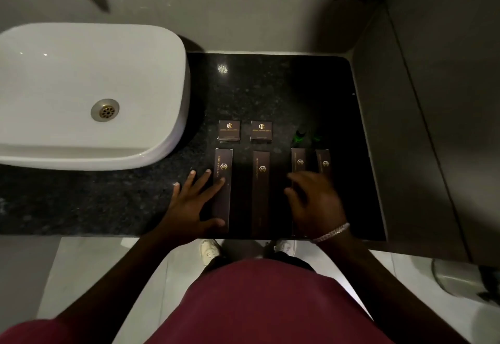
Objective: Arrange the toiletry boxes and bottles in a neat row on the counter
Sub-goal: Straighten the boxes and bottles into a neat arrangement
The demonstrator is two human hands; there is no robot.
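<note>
Four long dark boxes lie side by side near the front edge of the desk (140,203): leftmost long box (223,189), second long box (260,192), third long box (298,163), fourth long box (324,163). Roughly parallel, gaps uneven: first two well apart, last two close. Far ends don't line up exactly

Behind them, two small square boxes, left small box (229,130) and right small box (261,131), sit level with each other, each just behind one of the first two long boxes

Two green bottles (300,138) stand behind the third and fourth boxes; too dark to read how straight they sit

Left hand (193,203) is flat and open, fingers spread, fingertips on the leftmost long box, thumb at its near end; gripping nothing. Right hand (315,203) is blurred, fingers loosely curled over the near ends of the third and fourth boxes; can't tell if it holds either

Judgement: layout mostly done. Left to do: fine squaring and evening the spacing

White sink (81,94) is to the left, clear of the set
</note>
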